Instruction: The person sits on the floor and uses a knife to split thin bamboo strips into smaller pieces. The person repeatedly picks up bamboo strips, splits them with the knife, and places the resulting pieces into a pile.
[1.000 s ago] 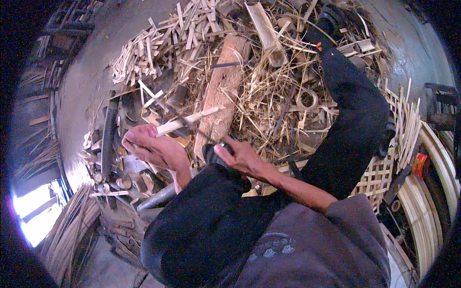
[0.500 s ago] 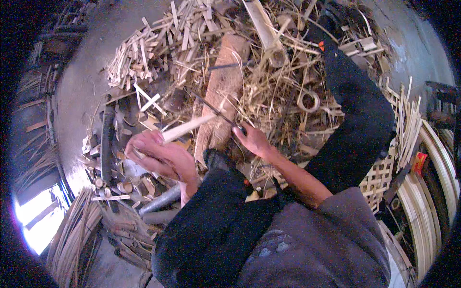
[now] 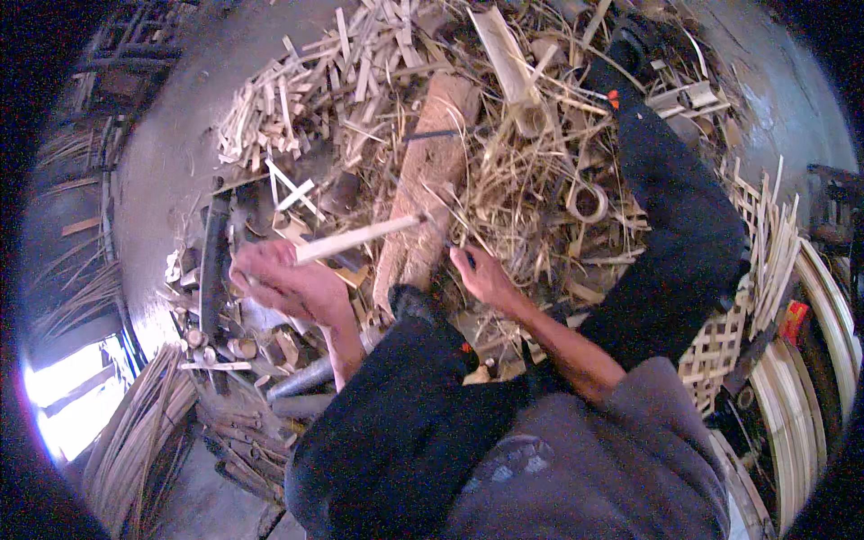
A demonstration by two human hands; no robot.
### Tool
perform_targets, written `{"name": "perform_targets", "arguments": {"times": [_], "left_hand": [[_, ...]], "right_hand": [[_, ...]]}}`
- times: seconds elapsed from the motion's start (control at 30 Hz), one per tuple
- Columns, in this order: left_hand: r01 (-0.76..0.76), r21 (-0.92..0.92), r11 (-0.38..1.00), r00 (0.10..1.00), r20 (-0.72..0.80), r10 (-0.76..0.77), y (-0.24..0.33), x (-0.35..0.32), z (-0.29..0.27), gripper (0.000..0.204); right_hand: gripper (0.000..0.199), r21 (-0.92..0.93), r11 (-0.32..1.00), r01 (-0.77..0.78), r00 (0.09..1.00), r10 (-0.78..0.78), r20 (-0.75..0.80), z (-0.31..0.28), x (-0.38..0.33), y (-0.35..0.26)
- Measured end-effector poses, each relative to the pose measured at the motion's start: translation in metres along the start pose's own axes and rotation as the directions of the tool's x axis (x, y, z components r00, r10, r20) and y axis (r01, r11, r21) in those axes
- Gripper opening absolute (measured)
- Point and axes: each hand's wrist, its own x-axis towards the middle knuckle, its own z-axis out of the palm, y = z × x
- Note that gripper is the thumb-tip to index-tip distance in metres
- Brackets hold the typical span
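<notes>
My left hand is closed round one end of a pale split-bamboo strip. The strip slants up to the right, its far end over a rough brown log. To the right of that end, my right hand grips the dark handle of a knife. Its blade is thin and blurred, pointing up and left over the log, and I cannot tell whether it touches the strip. A dark band lies across the log, whose near end rests by my trousered leg.
Short pale slats lie heaped at the far left. Shavings surround a bamboo ring and a split bamboo length. Bundled thin strips stand near left; a woven lattice and long strips stand at right.
The knife blade, earlier lying clearly across the strip, now shows only faintly by its end. The strip's far end has moved slightly right. The whole view has shifted a little.
</notes>
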Motion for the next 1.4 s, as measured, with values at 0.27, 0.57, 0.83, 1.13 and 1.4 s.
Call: {"name": "perform_targets", "arguments": {"times": [0.27, 0.57, 0.83, 1.13, 1.4], "left_hand": [[0.015, -0.024, 1.000, 0.990, -0.142, -0.018, 0.004, -0.011, -0.003, 0.047], [0.069, -0.176, 0.982, 0.997, -0.005, -0.071, -0.011, 0.001, -0.012, 0.045], [0.024, -0.081, 0.996, 0.992, -0.119, -0.034, 0.005, -0.016, -0.002, 0.042], [-0.046, -0.024, 0.999, 0.989, -0.139, 0.042, -0.006, -0.015, 0.001, 0.046], [-0.184, 0.106, 0.977, 0.975, 0.142, 0.168, -0.093, -0.040, -0.020, 0.035]], "right_hand": [[0.030, 0.136, 0.991, 0.006, 0.902, -0.064, 0.427, -0.026, 0.005, -0.164], [0.043, -0.247, 0.953, -0.176, 0.942, 0.236, 0.241, -0.023, 0.002, -0.024], [0.053, -0.083, 0.996, -0.022, 0.952, 0.046, 0.304, -0.030, -0.005, -0.104], [0.057, -0.156, 0.980, -0.126, 0.939, 0.168, 0.298, -0.033, -0.006, -0.055], [0.054, -0.099, 0.956, -0.276, 0.927, 0.292, 0.235, -0.026, 0.005, -0.009]]}}
